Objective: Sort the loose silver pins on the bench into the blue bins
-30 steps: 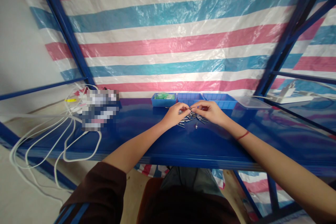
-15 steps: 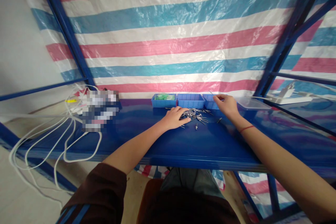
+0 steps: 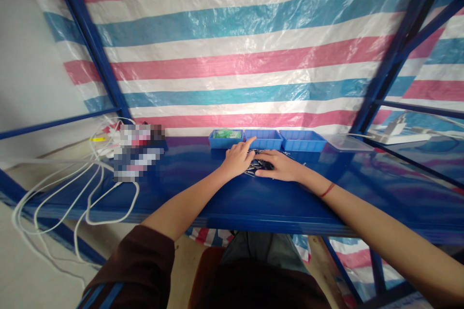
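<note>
In the head view, on the blue table point(image 3: 232, 203), a loose pile of small metal pieces point(image 3: 252, 168), partly covered from both sides. At the left of the pile, the left hand point(image 3: 237, 159), thumb and index finger parted, the index finger stretched toward the middle blue bin point(image 3: 268, 143); nothing visible in that gap, remaining fingers partly hidden. At the right, the right hand point(image 3: 282, 165), over the pieces, fingers bent and thumb well apart on the near side, a wide gap between; impossible to tell of any piece held underneath. Around the right wrist, a thin red band point(image 3: 327, 189). Beyond the pile, in a row with the middle one, the left blue bin point(image 3: 225, 144), with green and clear wrapping point(image 3: 226, 133) inside, and the right blue bin point(image 3: 303, 144). Farther right, a flat clear sheet point(image 3: 350, 142), then a white power strip point(image 3: 402, 136). Well to the left, looping white cables point(image 3: 137, 198) beside a pixelated heap point(image 3: 137, 152). At the far side, a striped sheet point(image 3: 232, 48) in red, white and blue.
</note>
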